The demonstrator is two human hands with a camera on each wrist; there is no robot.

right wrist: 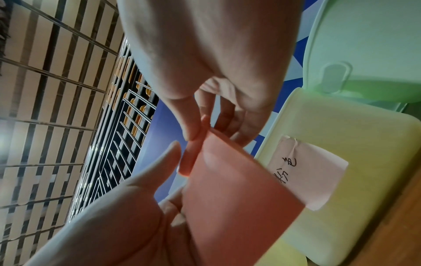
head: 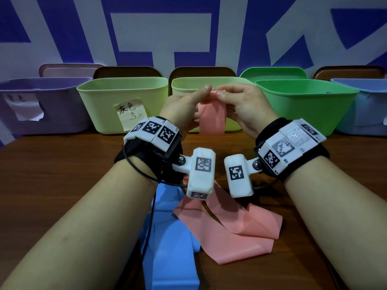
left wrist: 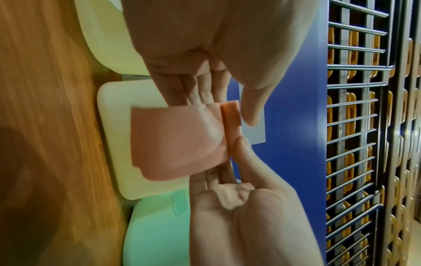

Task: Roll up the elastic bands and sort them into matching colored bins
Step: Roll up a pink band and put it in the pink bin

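Head view: both hands up in front of the bins, left hand point(head: 184, 105) & right hand point(head: 240, 105) each pinching the top end of the pink band point(head: 212, 118) btw thumb and fingers; the rest hangs down, then trails in loose folds on the table point(head: 62, 174) beside a blue band point(head: 167, 248). Looks thin, light, floppy, prob. a bit stretchy and grippy, so it should be held at the two top corners w/ even tension or the roll goes crooked. Left wrist view: a short fold or first turn already sits at the top edge, thumbs point(left wrist: 250, 115) on one side, fingers behind. Right wrist view: same pinch seen close, band draping past a yellow-green bin point(right wrist: 364, 144) w/ a handwritten label point(right wrist: 307, 172). No pink-looking bin clearly IDed from here; the far-left one looks purplish.
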